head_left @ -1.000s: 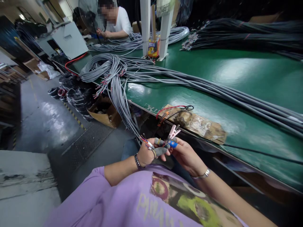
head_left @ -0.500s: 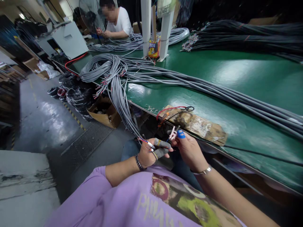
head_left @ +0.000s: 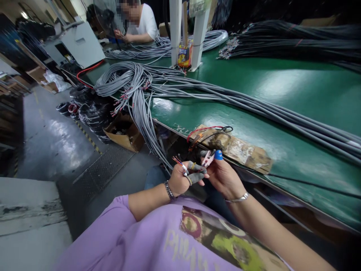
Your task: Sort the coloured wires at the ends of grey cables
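Left hand (head_left: 180, 180) clenched around the end of a gray cable (head_left: 149, 131), grip closed on it just below the stripped end. Colored wire tips (head_left: 178, 161) (red, blue, white) fan out above the fist, up and to the left of the thumb. Gray finger cots cover the left fingertips (head_left: 197, 176), which point right toward the other hand.

Right hand (head_left: 224, 177) grasping a small pink clip tool (head_left: 208, 158), pinched between thumb and forefinger; blue cot on 1 fingertip (head_left: 218, 155) just right of the tool. Tool sits just beside the left fingertips, near the wire tips but apart from them; cannot tell if its jaws touch any wire. Both hands held in front of the counter (head_left: 282, 94) edge, below it, above the lap. Metal bracelet on each wrist.

The held cable runs up-left from the fist to a big bundle of gray cables (head_left: 135, 81) draped over the green counter's edge. Taped cardboard pad (head_left: 239, 148) with red and black leads lies on the counter just above the hands. Cardboard box (head_left: 124, 131) on the floor at left. Another person (head_left: 141, 24) in a white shirt works at the far end.
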`<state>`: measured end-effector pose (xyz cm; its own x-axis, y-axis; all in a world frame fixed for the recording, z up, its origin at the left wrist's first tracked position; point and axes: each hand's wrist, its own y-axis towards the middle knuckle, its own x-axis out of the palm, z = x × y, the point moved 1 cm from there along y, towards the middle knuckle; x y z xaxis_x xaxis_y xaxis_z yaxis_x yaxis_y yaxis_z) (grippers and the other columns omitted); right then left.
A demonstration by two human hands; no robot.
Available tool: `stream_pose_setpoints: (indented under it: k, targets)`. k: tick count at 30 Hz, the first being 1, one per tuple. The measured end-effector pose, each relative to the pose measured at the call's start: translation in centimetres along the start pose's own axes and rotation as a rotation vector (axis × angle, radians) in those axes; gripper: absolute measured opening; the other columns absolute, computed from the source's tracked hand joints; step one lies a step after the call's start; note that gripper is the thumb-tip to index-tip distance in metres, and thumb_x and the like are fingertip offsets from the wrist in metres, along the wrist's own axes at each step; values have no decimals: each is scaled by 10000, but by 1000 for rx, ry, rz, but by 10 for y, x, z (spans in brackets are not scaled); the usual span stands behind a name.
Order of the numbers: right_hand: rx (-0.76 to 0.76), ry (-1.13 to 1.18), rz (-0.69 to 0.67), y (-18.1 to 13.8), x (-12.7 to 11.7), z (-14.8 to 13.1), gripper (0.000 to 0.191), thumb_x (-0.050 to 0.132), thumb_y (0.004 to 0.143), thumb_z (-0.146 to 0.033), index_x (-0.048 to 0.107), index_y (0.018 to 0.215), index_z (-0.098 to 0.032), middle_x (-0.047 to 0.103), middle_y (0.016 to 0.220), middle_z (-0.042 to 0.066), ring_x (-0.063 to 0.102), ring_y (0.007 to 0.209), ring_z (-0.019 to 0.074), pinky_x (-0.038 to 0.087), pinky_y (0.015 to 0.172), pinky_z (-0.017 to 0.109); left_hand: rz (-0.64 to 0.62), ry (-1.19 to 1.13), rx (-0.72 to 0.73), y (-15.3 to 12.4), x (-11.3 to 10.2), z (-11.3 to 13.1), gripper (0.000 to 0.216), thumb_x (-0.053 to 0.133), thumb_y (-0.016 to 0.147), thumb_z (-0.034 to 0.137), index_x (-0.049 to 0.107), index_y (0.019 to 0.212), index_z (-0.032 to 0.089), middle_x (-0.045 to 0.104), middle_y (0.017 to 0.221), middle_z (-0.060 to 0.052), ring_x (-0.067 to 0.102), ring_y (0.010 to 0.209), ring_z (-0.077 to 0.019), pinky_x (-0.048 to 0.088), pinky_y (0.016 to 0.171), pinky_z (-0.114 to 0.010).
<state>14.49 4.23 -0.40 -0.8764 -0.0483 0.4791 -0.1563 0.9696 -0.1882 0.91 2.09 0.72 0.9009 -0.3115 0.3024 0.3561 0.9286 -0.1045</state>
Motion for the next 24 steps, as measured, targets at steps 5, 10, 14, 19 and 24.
stream_pose_setpoints:
  k: [5,10,14,19,24]
  targets:
    - [18,72,20,-1,1,2,522,547,745,-712,648,849,-210,612,680,42,490,507,154,424,465,308,12,-2,11,-1,0,-1,472,782,606,499,648,829,105,719,770,-101,627,525,-135,460,491,-234]
    - [119,213,61,-3,-1,2,502,525,748,-723,622,739,-231,610,685,32,486,502,146,368,403,263,8,-12,11,-5,-4,-7,438,776,634,476,648,835,108,720,780,-101,623,528,-129,459,507,-236]
    - [134,204,46,-5,-6,4,499,519,752,-722,616,721,-233,588,662,29,499,531,151,437,473,278,2,-7,-11,-9,-11,-15,448,720,689,508,649,872,105,721,832,-120,635,547,-131,386,464,-202]
    - [83,99,104,-7,-15,12,418,607,743,-646,613,712,-229,602,676,25,525,577,154,478,562,293,44,-69,-39,-5,-17,-22,522,570,772,601,666,922,110,718,884,-139,678,695,-179,456,578,-235]
    - [-13,-83,153,-16,-21,13,324,668,747,-553,679,757,-229,635,724,20,530,617,146,461,597,274,91,-22,-70,4,-19,-26,392,639,749,483,661,929,135,699,962,-116,672,803,-186,456,598,-222]
